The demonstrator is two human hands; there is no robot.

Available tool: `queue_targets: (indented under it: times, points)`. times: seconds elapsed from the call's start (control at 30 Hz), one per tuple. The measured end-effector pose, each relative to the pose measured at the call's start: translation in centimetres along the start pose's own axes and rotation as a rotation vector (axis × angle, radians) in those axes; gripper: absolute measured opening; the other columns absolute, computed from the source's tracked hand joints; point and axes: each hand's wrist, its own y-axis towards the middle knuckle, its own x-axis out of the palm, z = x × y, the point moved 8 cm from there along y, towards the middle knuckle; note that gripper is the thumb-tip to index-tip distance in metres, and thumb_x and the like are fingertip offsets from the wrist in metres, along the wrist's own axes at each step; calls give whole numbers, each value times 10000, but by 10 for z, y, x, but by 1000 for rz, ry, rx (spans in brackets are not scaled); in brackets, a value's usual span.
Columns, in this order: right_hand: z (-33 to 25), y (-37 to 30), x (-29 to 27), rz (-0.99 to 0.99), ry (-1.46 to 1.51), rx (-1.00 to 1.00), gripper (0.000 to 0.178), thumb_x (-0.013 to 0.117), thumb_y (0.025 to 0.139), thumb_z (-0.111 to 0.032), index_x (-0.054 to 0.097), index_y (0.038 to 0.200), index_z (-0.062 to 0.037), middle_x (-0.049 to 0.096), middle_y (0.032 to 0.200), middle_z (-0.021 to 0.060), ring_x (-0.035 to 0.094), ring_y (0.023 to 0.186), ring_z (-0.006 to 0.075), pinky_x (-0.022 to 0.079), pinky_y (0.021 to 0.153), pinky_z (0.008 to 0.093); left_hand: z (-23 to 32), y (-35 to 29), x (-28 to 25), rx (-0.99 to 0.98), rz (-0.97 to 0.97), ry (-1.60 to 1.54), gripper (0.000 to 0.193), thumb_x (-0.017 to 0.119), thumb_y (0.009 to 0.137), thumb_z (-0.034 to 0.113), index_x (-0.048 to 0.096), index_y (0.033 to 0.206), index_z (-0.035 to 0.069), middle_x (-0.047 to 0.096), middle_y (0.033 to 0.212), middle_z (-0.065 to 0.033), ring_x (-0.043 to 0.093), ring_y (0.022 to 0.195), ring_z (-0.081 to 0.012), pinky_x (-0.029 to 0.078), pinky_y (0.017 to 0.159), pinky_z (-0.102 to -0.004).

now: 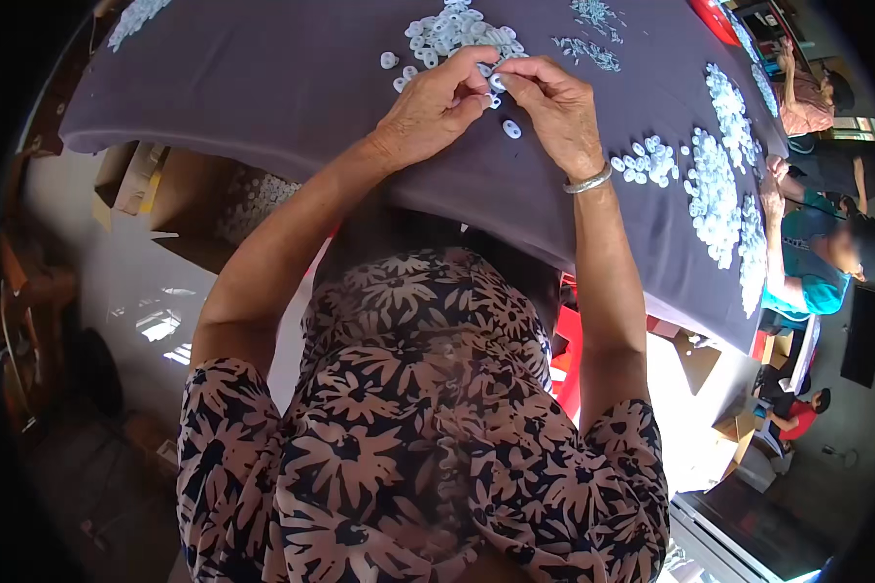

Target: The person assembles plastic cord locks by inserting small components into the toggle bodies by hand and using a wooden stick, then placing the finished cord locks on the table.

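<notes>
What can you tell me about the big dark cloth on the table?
The dark grey-purple cloth covers the whole table and hangs over its near edge in soft folds. It looks matte, like woven fabric. Heaps of small white plastic rings lie on it, and both hands work just above it.

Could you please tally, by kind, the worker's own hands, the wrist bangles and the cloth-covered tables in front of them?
Hands: 2, left hand and right hand, both pinching white pieces
Silver bangle: 1
Cloth-covered table: 1
Total: 4
</notes>
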Motion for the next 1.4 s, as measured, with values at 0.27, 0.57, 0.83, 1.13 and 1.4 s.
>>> queue_targets:
  times: [0.27, 0.57, 0.83, 1.13, 1.4]
  points:
    - [0, -1, 2, 7, 32, -50, 116, 645, 832, -47, 682, 939, -27, 626, 821, 5, 540, 702, 53, 440, 612, 194, 1, -1, 0, 23, 18, 11, 448, 576, 843, -18, 444, 1258, 86, 505, 824, 5, 497, 746, -74, 428, 703, -214]
    - [9, -5, 8, -65, -24, -6, 118, 620, 862, -34, 664, 972, -29, 624, 855, -21, 531, 734, 28, 441, 637, 172, -2, 1, -6, 32, 68, 3, 456, 566, 824, 10, 407, 1249, 52, 584, 835, -49, 578, 728, -141, 476, 691, -268]
    - [-13, -11, 9, -27, -195, -94, 220, 709, 748, 20, 653, 956, -27, 563, 794, -29, 517, 680, 24, 446, 582, 163, -4, 2, -8, -111, 50, -93, 523, 603, 851, 24, 343, 1305, 40, 591, 818, -24, 567, 772, -97, 464, 728, -239]
    - [-22, -14, 6, -19, -135, -192, 293, 731, 699, 45, 658, 971, -37, 555, 813, -17, 509, 647, 34, 447, 572, 170, 5, 3, -12, -157, -13, -275, 466, 625, 863, 88, 425, 1283, 86, 620, 818, -18, 585, 768, -101, 480, 728, -251]
    - [-31, -15, 7, 6, -176, -252, 305, 743, 693, 30, 658, 978, -37, 551, 812, -17, 524, 640, 46, 453, 565, 182, 4, 3, -7, -165, -33, -316, 432, 635, 863, 113, 436, 1242, 54, 630, 855, -59, 579, 785, -102, 474, 708, -239]
